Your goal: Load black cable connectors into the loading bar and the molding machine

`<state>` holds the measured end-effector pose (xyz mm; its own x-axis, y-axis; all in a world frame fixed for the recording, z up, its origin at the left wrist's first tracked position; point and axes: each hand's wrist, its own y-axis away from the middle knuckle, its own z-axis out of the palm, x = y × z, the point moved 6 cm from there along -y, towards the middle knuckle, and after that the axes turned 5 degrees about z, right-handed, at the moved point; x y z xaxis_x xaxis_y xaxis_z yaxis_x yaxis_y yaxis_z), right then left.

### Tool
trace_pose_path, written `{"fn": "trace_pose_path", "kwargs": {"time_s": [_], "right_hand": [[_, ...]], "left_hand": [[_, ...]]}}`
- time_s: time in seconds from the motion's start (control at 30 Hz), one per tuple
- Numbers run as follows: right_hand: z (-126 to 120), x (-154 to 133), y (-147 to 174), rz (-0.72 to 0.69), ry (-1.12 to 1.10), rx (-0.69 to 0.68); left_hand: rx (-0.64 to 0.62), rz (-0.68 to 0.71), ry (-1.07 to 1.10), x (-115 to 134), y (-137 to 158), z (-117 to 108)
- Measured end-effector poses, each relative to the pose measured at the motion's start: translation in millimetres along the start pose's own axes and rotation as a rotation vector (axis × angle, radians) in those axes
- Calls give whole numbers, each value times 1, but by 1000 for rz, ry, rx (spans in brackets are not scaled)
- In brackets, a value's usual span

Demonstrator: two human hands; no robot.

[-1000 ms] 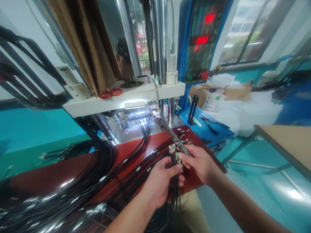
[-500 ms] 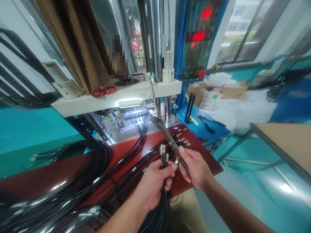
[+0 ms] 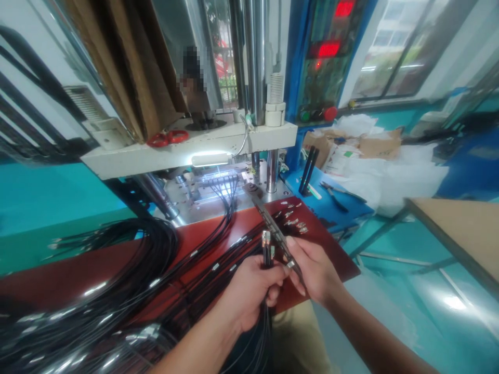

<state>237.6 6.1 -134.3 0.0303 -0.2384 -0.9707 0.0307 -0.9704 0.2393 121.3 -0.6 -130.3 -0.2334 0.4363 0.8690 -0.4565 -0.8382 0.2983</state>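
My left hand [image 3: 251, 291] is closed round several black cables [image 3: 267, 255], their metal connector ends standing up above the fist. Its thumb and fingertip pinch one silver connector [image 3: 290, 265] against the near part of a long dark metal bar with slots [image 3: 275, 231]. My right hand [image 3: 317, 270] grips that bar at its near end. The bar slants up and left, its far end beside the press bed [image 3: 249, 188]. Loose cables with silver ends [image 3: 300, 224] lie on the red-brown board [image 3: 327, 249] beyond my right hand.
A press with a white plate [image 3: 234, 141] stands ahead; cables run into its lit mould [image 3: 220, 182]. Red-handled scissors [image 3: 167, 137] rest on the plate. Thick coils of black cable [image 3: 156, 244] cover the left side. Pliers [image 3: 335, 196] lie on a blue surface [image 3: 323, 208] at right.
The connector pinched by my left hand has shifted right, from beside the bar to against it. The right hand still grips the bar. The view has shifted slightly.
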Motion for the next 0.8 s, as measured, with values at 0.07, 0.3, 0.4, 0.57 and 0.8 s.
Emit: {"fn": "trace_pose_path", "kwargs": {"time_s": [0.07, 0.3, 0.4, 0.57, 0.8], "right_hand": [[0, -1, 0, -6, 24, -5], [4, -11, 6, -28, 122, 18], [4, -13, 7, -30, 161, 33], [0, -2, 3, 38, 4, 25], [-3, 1, 0, 96, -164, 57]], "left_hand": [[-2, -1, -12, 1, 0, 0], [24, 17, 0, -3, -3, -2], [33, 16, 37, -4, -5, -3], [28, 13, 137, 6, -1, -13], [20, 24, 323, 16, 0, -31]]}}
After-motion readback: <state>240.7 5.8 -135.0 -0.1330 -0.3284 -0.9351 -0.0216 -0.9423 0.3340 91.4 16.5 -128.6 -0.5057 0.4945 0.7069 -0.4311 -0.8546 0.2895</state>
